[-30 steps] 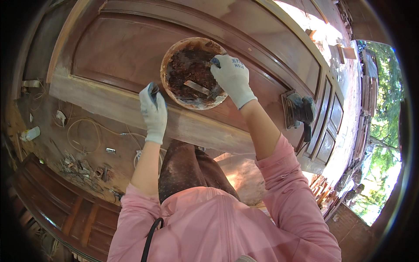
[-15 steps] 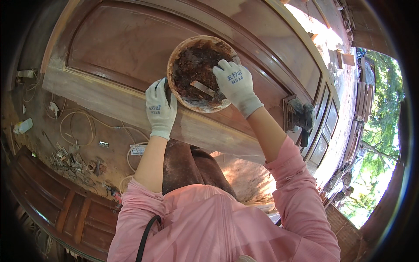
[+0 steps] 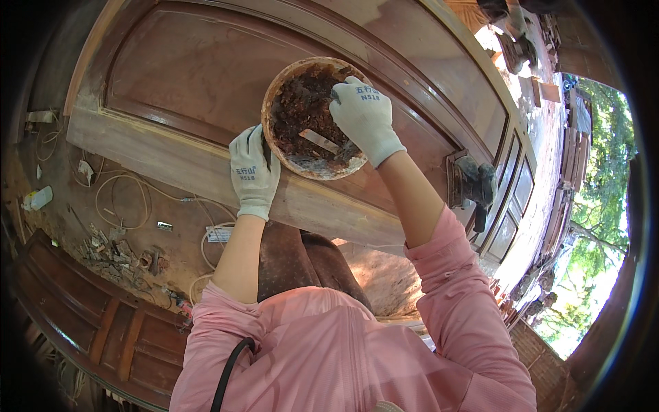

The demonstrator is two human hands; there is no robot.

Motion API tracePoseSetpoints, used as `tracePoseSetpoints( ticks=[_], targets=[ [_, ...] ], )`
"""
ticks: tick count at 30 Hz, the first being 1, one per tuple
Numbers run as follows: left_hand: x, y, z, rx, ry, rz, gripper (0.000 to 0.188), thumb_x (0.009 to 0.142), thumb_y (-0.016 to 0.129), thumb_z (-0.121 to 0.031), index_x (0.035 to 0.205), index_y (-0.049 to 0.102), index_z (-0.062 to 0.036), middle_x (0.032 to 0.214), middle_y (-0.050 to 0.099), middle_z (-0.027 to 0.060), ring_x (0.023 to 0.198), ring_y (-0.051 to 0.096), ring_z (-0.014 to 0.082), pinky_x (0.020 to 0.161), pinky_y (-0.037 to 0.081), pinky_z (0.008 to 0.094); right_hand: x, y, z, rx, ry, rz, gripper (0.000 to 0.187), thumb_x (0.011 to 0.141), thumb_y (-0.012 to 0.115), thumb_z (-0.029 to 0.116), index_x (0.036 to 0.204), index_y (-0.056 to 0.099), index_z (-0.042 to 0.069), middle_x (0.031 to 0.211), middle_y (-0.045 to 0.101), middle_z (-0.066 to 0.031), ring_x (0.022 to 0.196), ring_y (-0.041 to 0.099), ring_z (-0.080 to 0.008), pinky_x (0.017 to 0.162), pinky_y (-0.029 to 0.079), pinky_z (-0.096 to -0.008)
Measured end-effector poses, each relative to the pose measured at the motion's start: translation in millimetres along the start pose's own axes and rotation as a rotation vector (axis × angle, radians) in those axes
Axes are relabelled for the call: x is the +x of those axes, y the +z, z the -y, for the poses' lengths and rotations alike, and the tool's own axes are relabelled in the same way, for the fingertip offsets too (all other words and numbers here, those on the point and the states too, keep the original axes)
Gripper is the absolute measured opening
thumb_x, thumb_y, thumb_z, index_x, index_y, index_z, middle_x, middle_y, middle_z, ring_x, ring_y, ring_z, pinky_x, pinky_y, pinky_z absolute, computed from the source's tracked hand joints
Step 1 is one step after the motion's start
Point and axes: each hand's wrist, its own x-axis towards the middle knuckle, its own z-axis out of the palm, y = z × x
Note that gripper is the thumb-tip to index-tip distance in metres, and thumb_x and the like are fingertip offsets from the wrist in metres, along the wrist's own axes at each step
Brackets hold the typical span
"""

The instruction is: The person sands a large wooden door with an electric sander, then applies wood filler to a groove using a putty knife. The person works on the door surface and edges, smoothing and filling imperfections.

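Observation:
A round bucket (image 3: 269, 141) with a stained rim rests on a large brown panelled wooden door. Dark reddish-brown, clumpy paste (image 3: 305, 103) coats its inside, and a flat pale strip (image 3: 319, 141) lies on the paste. My left hand (image 3: 252, 175), in a white knitted glove, grips the bucket's near left side, fingers bent against the wall. Gloved alike, my right hand (image 3: 364, 118) is over the right part of the bucket. Its fingers are curled closed, and whatever they hold is hidden beneath them.
A dark sanding tool (image 3: 473, 182) sits on the door (image 3: 185, 75) to the right. Hose loops (image 3: 141, 199), wood scraps (image 3: 113, 250) and a white bottle (image 3: 38, 199) lie on the floor at left. Another panelled door (image 3: 89, 309) is lower left. Part of a person (image 3: 515, 24) shows at far right.
My right hand has shifted slightly up and rotated, with the fingers curled more tightly. My left hand and the bucket hardly moved. Part of another person has come into view at the upper right.

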Motion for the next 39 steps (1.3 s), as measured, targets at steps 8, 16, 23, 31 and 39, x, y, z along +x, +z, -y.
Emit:
tracePoseSetpoints(
  ticks=[8,16,23,31,39],
  targets=[
    [0,2,-5,0.007,-0.015,0.008,0.045,0.09,0.069,-0.018,0.132,0.059,-0.0073,0.129,0.061,0.0139,0.12,0.054,0.0372,0.105,0.047,0.0484,3,-1,-6,0.102,-0.015,0.0,0.02,0.092,0.06,0.023,0.101,0.075,0.012,0.113,0.069,-0.0087,0.103,0.071,-0.0303,0.085,0.058,-0.0466],
    [0,4,-8,0.008,-0.011,0.017,0.047,0.09,0.069,-0.02,0.134,0.058,-0.0077,0.13,0.06,0.0132,0.12,0.054,0.0369,0.105,0.047,0.0487,5,7,-5,0.062,-0.031,-0.018,0.019,0.091,0.062,0.025,0.1,0.074,0.014,0.106,0.067,-0.0063,0.1,0.069,-0.0311,0.084,0.056,-0.0468],
    [0,7,-8,-0.012,-0.01,0.017,0.048,0.089,0.07,-0.023,0.131,0.058,-0.003,0.13,0.06,0.016,0.122,0.053,0.0386,0.106,0.045,0.0487,17,-2,-17,0.036,-0.14,0.027,0.02,0.089,0.064,0.024,0.102,0.077,0.016,0.107,0.068,-0.0039,0.101,0.07,-0.0281,0.086,0.056,-0.0446],
    [-1,11,-9,0.0,-0.013,0.02,0.047,0.089,0.07,-0.022,0.13,0.058,-0.0027,0.129,0.06,0.0163,0.121,0.053,0.0383,0.106,0.045,0.0485,26,-12,-25,0.061,-0.17,0.122,0.021,0.086,0.067,0.024,0.102,0.078,0.016,0.106,0.07,-0.0028,0.103,0.069,-0.0277,0.088,0.055,-0.0439],
    [-2,15,-11,-0.003,-0.001,0.016,0.047,0.089,0.069,-0.022,0.13,0.058,-0.0022,0.129,0.06,0.017,0.121,0.053,0.0394,0.106,0.044,0.0492,23,-14,-40,0.216,-0.142,0.139,0.025,0.085,0.069,0.025,0.106,0.078,0.015,0.108,0.07,-0.0039,0.105,0.068,-0.0306,0.091,0.054,-0.0435]
  ],
)
